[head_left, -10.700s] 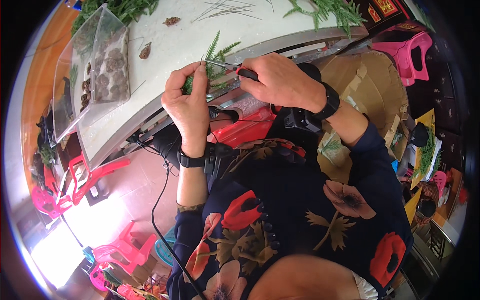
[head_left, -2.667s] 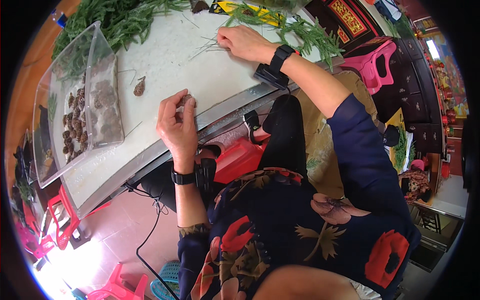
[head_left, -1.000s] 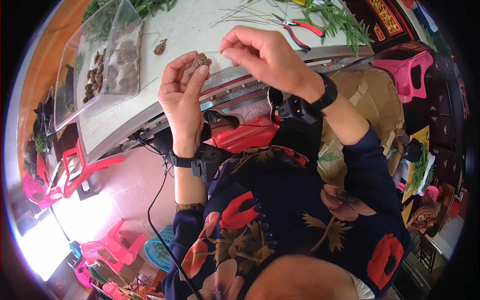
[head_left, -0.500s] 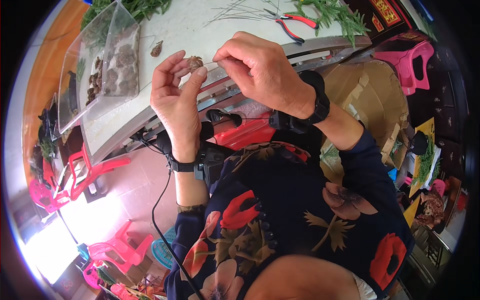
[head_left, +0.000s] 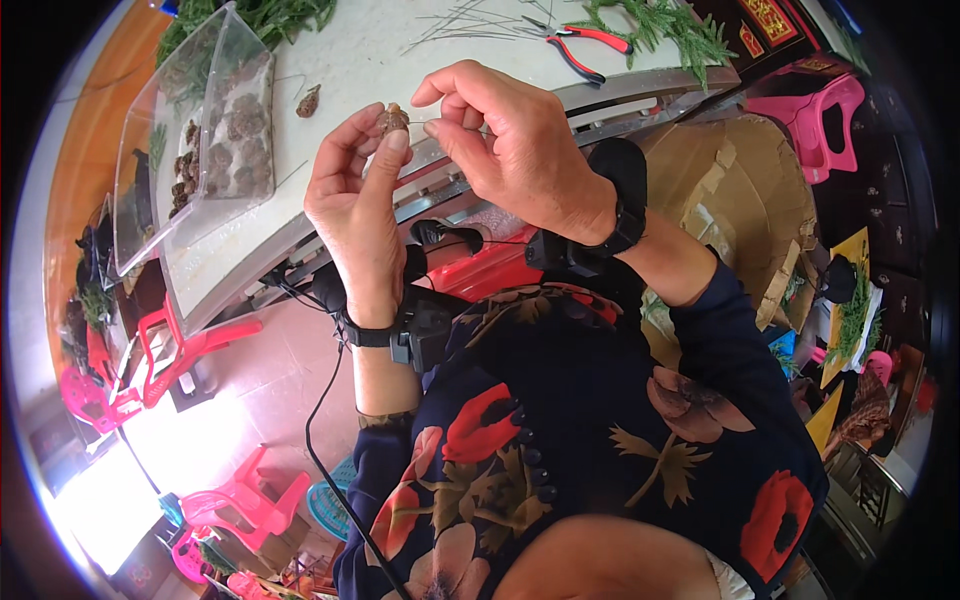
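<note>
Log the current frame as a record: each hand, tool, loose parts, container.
left hand: holding small brown pine cone
right hand: beside that cone, thumb and forefinger apart; grip on thin wire unclear
tool: red-and-black pliers, lying on pale table
loose parts: wires, another cone, green sprigs
container: clear plastic box, cones inside

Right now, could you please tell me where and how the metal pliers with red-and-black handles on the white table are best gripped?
I'd grip the pliers by both handles, coming from the right, on the near side of the table: the handles splay apart that way, while the pointed metal nose faces far left, away from that approach.
</note>
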